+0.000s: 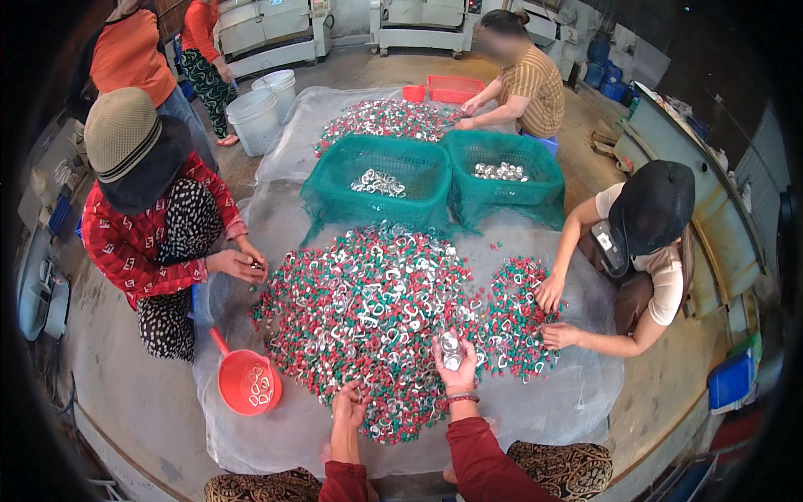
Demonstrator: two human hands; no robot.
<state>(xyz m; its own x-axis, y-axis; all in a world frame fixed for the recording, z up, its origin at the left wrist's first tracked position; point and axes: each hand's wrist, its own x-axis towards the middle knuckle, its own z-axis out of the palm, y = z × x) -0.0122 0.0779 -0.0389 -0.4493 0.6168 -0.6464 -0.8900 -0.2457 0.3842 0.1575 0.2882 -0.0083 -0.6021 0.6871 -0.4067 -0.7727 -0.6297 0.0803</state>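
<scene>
Workshop gear stood around a grey floor [117, 393].
Two pale machines [276, 42] lined the back, and white buckets [253, 125] sat near a standing person in green patterned trousers [201, 79]. Blue drums [613, 84] clustered at the upper right, beyond a long, rust-stained green metal structure [690, 188]; a blue container [731, 381] sat farther right.

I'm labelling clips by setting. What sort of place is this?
Probably a workshop or small factory: bulky pale machines at the back, a heap of small red, green and white pieces, and green baskets of silvery parts.
</scene>
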